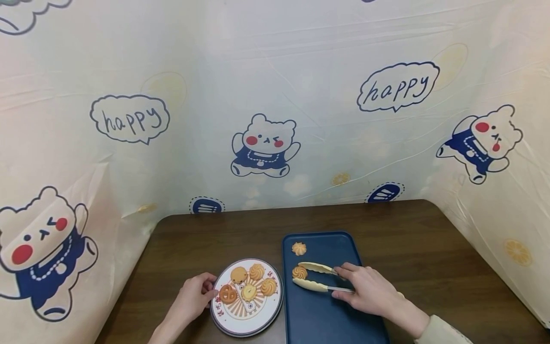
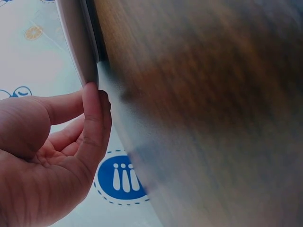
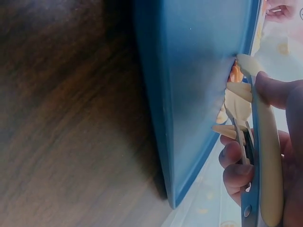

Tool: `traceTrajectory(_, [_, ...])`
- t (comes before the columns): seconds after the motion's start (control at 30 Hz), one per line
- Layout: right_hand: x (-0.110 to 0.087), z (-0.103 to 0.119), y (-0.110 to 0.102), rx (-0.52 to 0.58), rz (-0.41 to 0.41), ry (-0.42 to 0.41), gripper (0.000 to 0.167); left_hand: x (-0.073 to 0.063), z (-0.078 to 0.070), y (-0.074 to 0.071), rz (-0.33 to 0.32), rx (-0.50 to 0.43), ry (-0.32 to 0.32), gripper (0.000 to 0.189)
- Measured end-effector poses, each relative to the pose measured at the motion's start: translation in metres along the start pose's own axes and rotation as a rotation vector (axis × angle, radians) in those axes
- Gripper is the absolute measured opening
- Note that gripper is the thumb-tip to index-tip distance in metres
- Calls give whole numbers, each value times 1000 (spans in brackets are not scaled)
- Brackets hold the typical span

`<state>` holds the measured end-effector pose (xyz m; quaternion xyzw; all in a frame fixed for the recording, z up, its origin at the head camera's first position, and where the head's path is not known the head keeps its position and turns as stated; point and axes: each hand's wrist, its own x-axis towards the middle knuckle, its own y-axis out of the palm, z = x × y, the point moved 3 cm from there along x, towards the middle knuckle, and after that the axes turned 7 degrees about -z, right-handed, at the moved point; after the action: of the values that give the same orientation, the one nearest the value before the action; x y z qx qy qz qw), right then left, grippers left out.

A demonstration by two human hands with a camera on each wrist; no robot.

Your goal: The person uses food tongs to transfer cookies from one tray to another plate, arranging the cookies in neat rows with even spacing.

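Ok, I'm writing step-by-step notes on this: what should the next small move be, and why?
Probably gently squeeze the cream-tipped metal tongs around the nearer swirled golden cookie on the dark blue rectangular tray: the right hand holds them with tips apart, one on either side of it. The left hand pinches the round white patterned plate's edge.
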<state>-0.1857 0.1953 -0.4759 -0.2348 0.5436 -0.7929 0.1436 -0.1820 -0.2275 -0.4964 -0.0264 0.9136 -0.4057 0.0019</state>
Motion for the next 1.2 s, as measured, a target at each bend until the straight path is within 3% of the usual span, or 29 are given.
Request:
traceTrajectory(0.77, [3, 3, -8, 34, -20, -29, 56, 0, -1, 0, 0, 6, 7, 23])
traceTrajectory(1.2, [19, 34, -10, 92, -29, -107, 53, -1, 0, 0, 2, 12, -2, 23])
